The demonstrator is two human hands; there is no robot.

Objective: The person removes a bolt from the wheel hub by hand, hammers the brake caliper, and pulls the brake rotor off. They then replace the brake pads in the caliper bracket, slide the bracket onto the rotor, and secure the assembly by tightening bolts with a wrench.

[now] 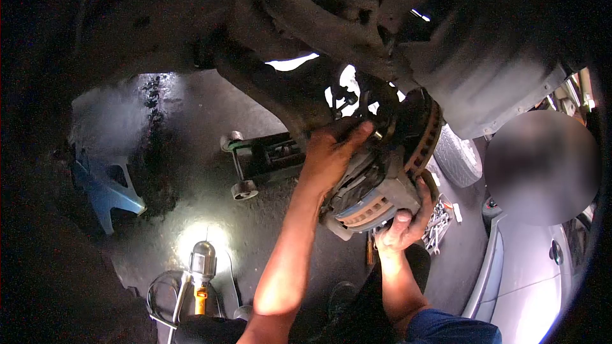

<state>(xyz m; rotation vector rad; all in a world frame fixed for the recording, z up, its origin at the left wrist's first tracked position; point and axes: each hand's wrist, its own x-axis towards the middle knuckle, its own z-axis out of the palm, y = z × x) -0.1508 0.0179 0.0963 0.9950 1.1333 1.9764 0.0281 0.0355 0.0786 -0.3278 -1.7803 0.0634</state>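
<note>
1. The caliper [400, 192] sits right of the frame's centre, around the slotted-edge brake rotor [428, 140]; treat them as one weight.
2. Your right hand [406, 224] pinches the caliper's lower end, thumb in front and fingers wrapped behind. Carry the load in that palm, not the fingertips.
3. Your left hand [333, 150] is at the upper side of the assembly, thumb extended; its fingers are hidden, so I can't tell whether they pinch anything. Use it to steady the tilt.
4. Avoid putting fingers between caliper and rotor, where a slip could nip them.
5. The work light [203, 261] glows at lower left; aim it upward if shadow hides your left fingers.
</note>
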